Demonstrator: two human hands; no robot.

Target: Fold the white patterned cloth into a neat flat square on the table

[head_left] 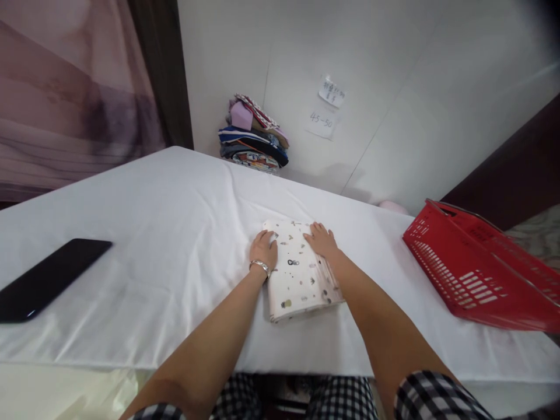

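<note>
A folded white cloth (297, 274) printed with small pineapples and other little motifs lies on the white-covered table in front of me. My left hand (263, 251), with a silver bracelet at the wrist, rests on its upper left edge, fingers stretched forward. On the upper right corner lies my right hand (321, 239), flat with the fingers a little apart. Both hands touch the cloth without gripping it. Layered folds show along its right side, partly behind my right forearm.
A black phone-like slab (50, 277) lies at the left of the white tablecloth (175, 233). At the right stands a red plastic basket (476, 268). Beyond the far edge is a stack of folded clothes (254, 137) against the wall, with paper notes (331, 93) above.
</note>
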